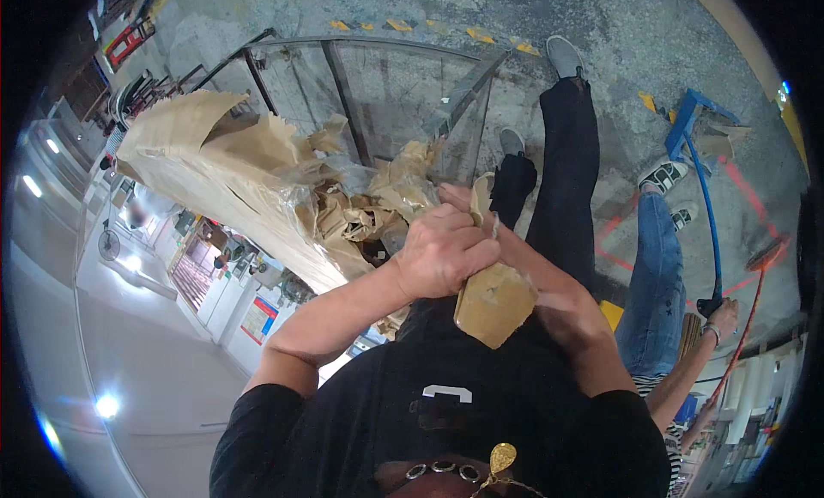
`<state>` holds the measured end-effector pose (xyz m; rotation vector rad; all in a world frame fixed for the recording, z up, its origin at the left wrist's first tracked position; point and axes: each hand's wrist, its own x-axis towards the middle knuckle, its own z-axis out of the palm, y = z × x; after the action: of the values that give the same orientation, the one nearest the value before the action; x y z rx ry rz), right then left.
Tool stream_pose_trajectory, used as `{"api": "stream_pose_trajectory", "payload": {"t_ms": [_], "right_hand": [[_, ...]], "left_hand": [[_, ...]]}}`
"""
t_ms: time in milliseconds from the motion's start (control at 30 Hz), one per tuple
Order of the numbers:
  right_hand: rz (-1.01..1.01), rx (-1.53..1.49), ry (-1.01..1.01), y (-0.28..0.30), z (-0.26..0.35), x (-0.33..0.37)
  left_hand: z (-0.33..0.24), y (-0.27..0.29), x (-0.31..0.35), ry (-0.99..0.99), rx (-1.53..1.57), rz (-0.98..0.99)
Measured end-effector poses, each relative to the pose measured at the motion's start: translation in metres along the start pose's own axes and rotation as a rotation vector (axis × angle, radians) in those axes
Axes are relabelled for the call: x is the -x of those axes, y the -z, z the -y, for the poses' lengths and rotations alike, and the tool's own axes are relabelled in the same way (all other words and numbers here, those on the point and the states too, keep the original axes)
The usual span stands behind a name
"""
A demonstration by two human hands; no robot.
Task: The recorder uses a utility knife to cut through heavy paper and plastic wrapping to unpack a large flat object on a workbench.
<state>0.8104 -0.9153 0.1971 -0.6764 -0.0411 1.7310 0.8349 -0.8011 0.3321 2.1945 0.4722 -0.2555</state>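
A folded strip of brown cardboard (495,305) with torn edges is gripped in my left hand (448,251), its wide end hanging toward my chest. My right hand (457,196) is beyond the left, at the strip's far end; its fingers are mostly hidden behind the left hand and the cardboard. Right in front of both hands is a heap of crumpled brown paper (352,219) with clear plastic film (403,189) among it. The heap fills the open end of a large, torn brown cardboard box (215,167) on my left.
A dark metal frame (343,94) stands beyond the box. To my right another person in jeans (654,283) has a hand on the blue handle of a long-handled dustpan (687,124). A red-handled broom (766,253) is near them. Yellow and red tape marks the floor.
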Motion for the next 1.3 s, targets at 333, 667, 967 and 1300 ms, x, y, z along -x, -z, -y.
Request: {"api": "stream_pose_trajectory", "payload": {"t_ms": [333,667,967,1300], "right_hand": [[-0.036,-0.276,-0.228,-0.016,-0.001,0.015],[-0.047,-0.368,-0.152,-0.031,0.044,0.02],[0.089,-0.154,-0.01,-0.034,0.037,0.024],[0.247,0.064,0.146,-0.04,0.029,0.033]], "left_hand": [[-0.004,0.005,0.006,-0.006,0.006,0.045],[-0.004,0.001,0.012,-0.036,0.015,-0.01],[-0.006,0.006,0.001,0.022,-0.027,0.019],[-0.02,0.01,-0.002,0.106,-0.039,0.013]]}}
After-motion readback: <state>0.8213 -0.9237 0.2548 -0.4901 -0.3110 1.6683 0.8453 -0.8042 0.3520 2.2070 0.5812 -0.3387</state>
